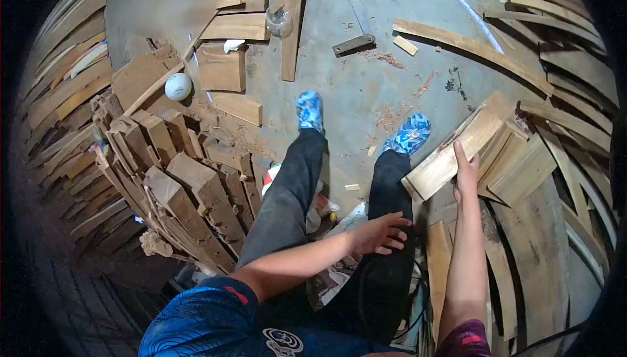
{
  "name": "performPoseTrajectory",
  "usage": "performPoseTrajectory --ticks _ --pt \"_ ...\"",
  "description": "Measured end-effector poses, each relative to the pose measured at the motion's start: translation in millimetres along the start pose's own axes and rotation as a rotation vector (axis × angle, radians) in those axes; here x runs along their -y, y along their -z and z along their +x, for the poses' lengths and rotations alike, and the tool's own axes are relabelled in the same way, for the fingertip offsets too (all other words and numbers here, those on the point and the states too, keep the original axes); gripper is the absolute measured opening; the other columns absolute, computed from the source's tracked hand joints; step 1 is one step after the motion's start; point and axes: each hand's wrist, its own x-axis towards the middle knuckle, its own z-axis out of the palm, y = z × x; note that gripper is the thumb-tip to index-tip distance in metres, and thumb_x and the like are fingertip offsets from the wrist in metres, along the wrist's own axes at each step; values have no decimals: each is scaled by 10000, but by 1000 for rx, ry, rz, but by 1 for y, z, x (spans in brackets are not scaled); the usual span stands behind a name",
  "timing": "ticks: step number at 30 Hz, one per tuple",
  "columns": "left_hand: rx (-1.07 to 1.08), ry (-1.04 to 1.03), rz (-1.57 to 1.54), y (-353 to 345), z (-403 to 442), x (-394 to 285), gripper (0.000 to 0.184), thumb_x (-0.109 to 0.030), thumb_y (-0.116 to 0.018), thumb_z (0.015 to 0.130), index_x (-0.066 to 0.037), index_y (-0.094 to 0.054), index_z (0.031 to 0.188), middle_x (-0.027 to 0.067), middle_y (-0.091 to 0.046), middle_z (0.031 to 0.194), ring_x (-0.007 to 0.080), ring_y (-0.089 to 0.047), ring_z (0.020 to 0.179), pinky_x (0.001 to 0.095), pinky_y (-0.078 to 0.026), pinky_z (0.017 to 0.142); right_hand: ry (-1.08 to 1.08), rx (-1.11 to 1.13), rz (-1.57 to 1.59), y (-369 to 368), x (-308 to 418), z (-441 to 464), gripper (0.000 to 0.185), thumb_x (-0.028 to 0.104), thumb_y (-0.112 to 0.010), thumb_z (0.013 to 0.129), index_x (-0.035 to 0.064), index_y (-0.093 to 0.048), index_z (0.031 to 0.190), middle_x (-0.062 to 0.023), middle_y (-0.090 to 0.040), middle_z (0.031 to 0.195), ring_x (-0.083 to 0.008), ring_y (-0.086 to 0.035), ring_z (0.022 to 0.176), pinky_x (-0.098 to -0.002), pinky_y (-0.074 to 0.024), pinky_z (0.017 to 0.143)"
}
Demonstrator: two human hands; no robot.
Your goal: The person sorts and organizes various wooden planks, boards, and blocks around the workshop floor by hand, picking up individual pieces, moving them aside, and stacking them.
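My right hand (466,173) grips a thick, pale wooden block (460,148) by its right side, beside my right shoe. The block slants up to the right, with a rough, bark-like strip along its left edge. Part of the fingers is hidden beneath it. My left hand (380,233) is over my right knee with its fingers spread and nothing in them. More short boards (522,169) lie against the block's right side, close to my right hand.
Rough timber blocks (196,194) are stacked on the left, with a white ball (177,86) behind them. Ahead on the floor lie a saw-like tool (354,45), a curved wooden strip (470,50), a long plank (292,37) and shavings. Curved boards (575,69) line the right side.
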Motion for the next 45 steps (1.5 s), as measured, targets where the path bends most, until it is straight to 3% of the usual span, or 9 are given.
performPoseTrajectory --ticks 10,12,18,29,31,33,35,41,45 --pt "165 -248 205 54 -41 -16 309 -317 -532 958 -103 -521 1180 47 -597 919 140 -607 706 324 -502 655 61 173 -39 -153 10 26 577 309 -719 865 -48 -487 1254 -148 -608 1168 -220 -609 1028 -335 -487 888" --pt "-254 -808 1131 95 -42 -34 374 -344 -585 916 -33 -526 1114 181 -623 987 317 -636 880 408 -497 757 12 284 -42 -213 2 46 569 314 -719 864 -41 -502 1252 -144 -608 1183 -225 -619 1018 -339 -502 869" --pt "-585 -797 1094 116 -103 -92 402 -304 -566 915 -1 -504 1171 240 -578 1100 408 -597 998 460 -494 829 100 172 -226 -320 -50 117 747 394 -770 794 28 -422 1345 -123 -600 1186 -265 -623 1001 -424 -518 831" --pt "-305 -984 642 177 -133 -78 438 -295 -586 883 5 -504 1192 284 -573 1094 452 -570 1009 508 -471 855 -256 -48 -477 -368 -110 141 849 512 -722 788 140 -331 1443 -117 -285 1492 -323 -330 1327 -500 -391 1015" --pt "-406 -754 808 185 -167 -101 480 -292 -570 882 34 -460 1216 274 -553 1137 450 -560 1023 503 -470 868 44 -188 -940 -390 -104 131 821 474 -679 813 19 -348 1411 -196 -344 1457 -374 -382 1290 -516 -410 969" --pt "-494 -1202 529 180 -153 -99 401 -234 -610 848 55 -490 1099 261 -569 969 416 -587 925 467 -489 800 554 -600 -1407 -432 -103 120 658 341 -686 793 5 -465 1313 -217 -487 1319 -373 -472 1182 -484 -396 985" --pt "-406 -1249 432 185 -179 -111 371 -228 -601 855 33 -501 1099 249 -581 938 399 -600 864 467 -490 753 1212 -129 -1522 -492 -94 94 542 181 -702 775 5 -515 1252 -241 -572 1169 -384 -526 1114 -465 -378 1013" --pt "-319 -1217 224 218 -245 -147 296 -233 -606 906 18 -539 1050 170 -634 811 287 -652 725 398 -516 664 1242 887 -1677 -753 -90 76 435 237 -628 822 59 -549 1212 -195 -626 1115 -374 -589 1050 -444 -486 891" --pt "-275 -1339 10 237 -274 -165 274 -230 -591 940 2 -528 1070 121 -631 789 217 -639 700 346 -513 640 1397 718 -1764 -888 -101 68 496 333 -655 830 45 -551 1220 -250 -625 1081 -414 -610 1014 -458 -499 895"
